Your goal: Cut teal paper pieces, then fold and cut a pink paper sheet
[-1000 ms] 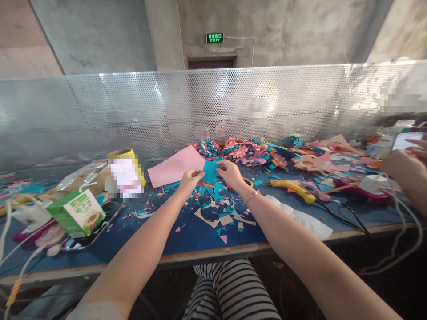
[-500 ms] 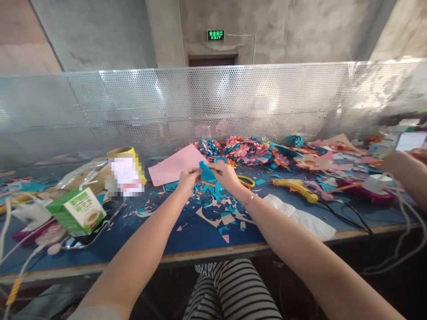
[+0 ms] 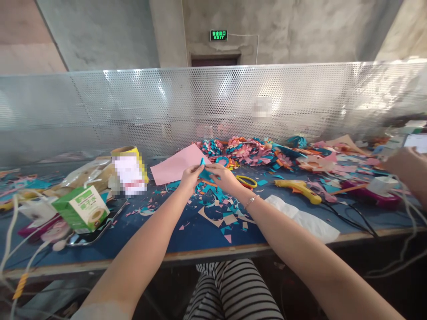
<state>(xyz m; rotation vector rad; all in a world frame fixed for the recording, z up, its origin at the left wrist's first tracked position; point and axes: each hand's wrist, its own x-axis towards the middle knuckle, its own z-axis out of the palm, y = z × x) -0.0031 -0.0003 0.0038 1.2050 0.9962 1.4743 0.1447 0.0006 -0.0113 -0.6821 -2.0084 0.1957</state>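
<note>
A small folded piece of teal paper [image 3: 204, 170] is pinched between my two hands above the middle of the blue table. The fingers of my left hand [image 3: 192, 176] close on its left side. On its right side, my right hand [image 3: 220, 176] grips it, with a bracelet on the wrist. Behind my left hand lies a pink sheet [image 3: 175, 166]. Teal, pink and cream scraps [image 3: 216, 195] are scattered beneath and in front of both hands. Yellow-handled scissors [image 3: 247, 181] lie just right of my right hand.
Paper flowers [image 3: 247, 153] are heaped against the perforated metal screen [image 3: 133, 111]. A yellow glue gun [image 3: 300, 189] and crumpled white sheet [image 3: 302, 218] lie to the right. A green box [image 3: 82, 209] and tape roll stand left. At the far right, another person's hand [image 3: 405, 160] is near a phone.
The teal paper has turned from a flatter, broader shape to a narrow peaked one. My hands have drawn a little closer around it. The view has shifted slightly.
</note>
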